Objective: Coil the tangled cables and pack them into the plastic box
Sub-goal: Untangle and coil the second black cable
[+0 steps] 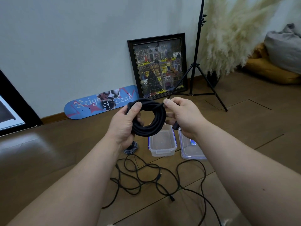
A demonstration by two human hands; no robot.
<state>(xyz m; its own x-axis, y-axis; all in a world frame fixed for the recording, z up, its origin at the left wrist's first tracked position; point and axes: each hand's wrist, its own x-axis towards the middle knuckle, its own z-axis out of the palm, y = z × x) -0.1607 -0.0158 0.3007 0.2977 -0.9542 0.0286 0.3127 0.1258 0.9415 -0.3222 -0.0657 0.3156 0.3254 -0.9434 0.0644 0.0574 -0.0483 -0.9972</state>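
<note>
A black cable wound into a coil (153,126) hangs in the air above the floor. My left hand (125,123) grips the coil's left side, thumb on top. My right hand (182,115) pinches the cable's loose end at the coil's top right, and the plug (176,127) sticks out under that hand. Below the coil an open clear plastic box (162,144) with blue clips stands on the floor. Its lid (190,149) lies to its right. Tangled black cables (146,181) sprawl on the floor in front of the box. A small grey striped coil (131,148) lies left of the box.
A blue skateboard deck (91,105) and a framed picture (158,66) lean on the wall behind. A black tripod stand (195,67) and pampas grass (228,38) stand at the back right, cushions (273,69) beyond. A dark framed panel (11,105) leans at left.
</note>
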